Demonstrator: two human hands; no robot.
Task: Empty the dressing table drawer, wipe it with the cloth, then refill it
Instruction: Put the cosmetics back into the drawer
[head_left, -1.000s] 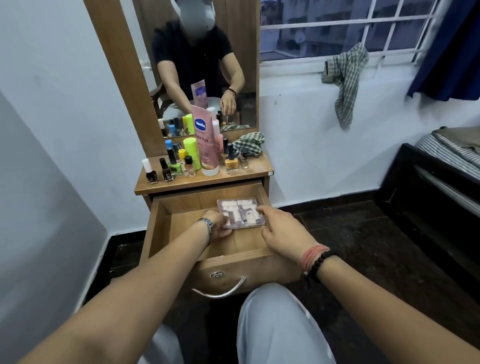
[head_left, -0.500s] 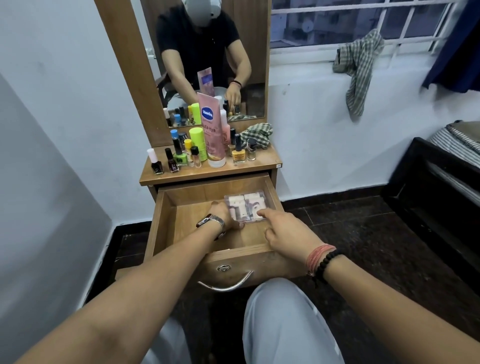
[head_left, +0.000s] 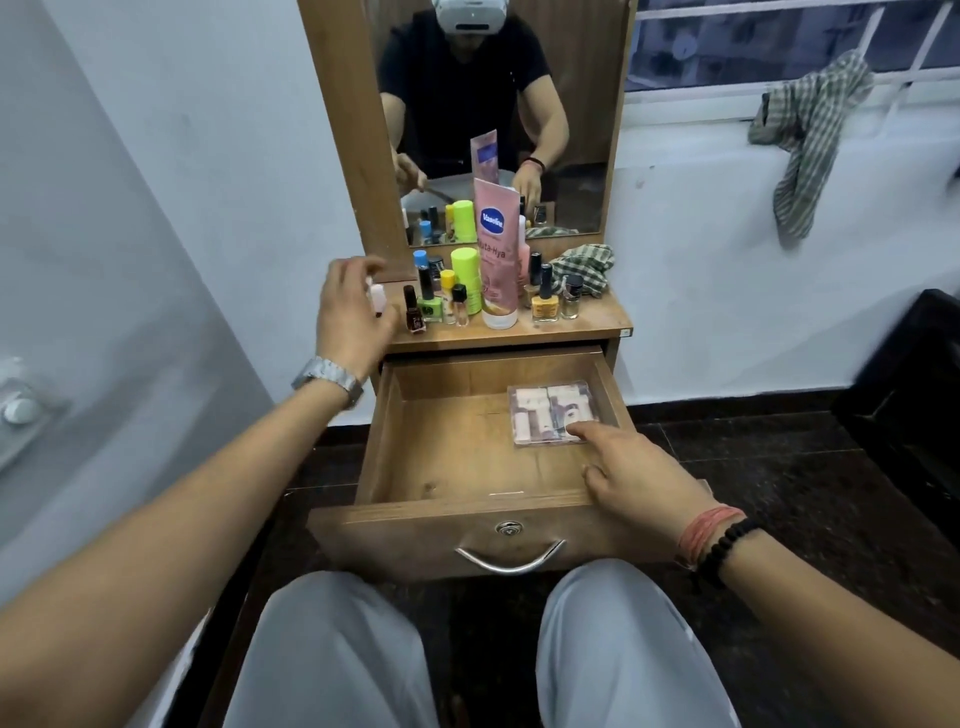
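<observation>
1. Here the pulled-out wooden drawer (head_left: 441, 452) of the dressing desk (head_left: 582, 327) holds a flat clear plastic case of pale cosmetics (head_left: 550, 413), lying in the drawer's back right corner, just beside the right wall.
2. The case lies flat, its long axis running roughly front to back, a short edge facing the drawer's back wall.
3. The right hand (head_left: 639, 475) reaches over the drawer's front right corner; its extended forefinger touches the near edge of the case, the other fingers loosely curled, so this grip closes on nothing.
4. The left hand (head_left: 350, 312) is raised at the desk's left end, its fingers curled around a small white-capped nail polish bottle (head_left: 375, 297); the grip looks closed on it, though the hand hides most of the bottle.
5. On the desk stand a tall pink Vaseline lotion tube (head_left: 497, 260), a lime-green stick container (head_left: 465, 278), a yellow nail polish bottle (head_left: 544, 301) and a dark red nail polish bottle (head_left: 414, 312).
6. A crumpled green checked cloth (head_left: 579, 267) lies at the desk's back right, against the mirror (head_left: 467, 104).
</observation>
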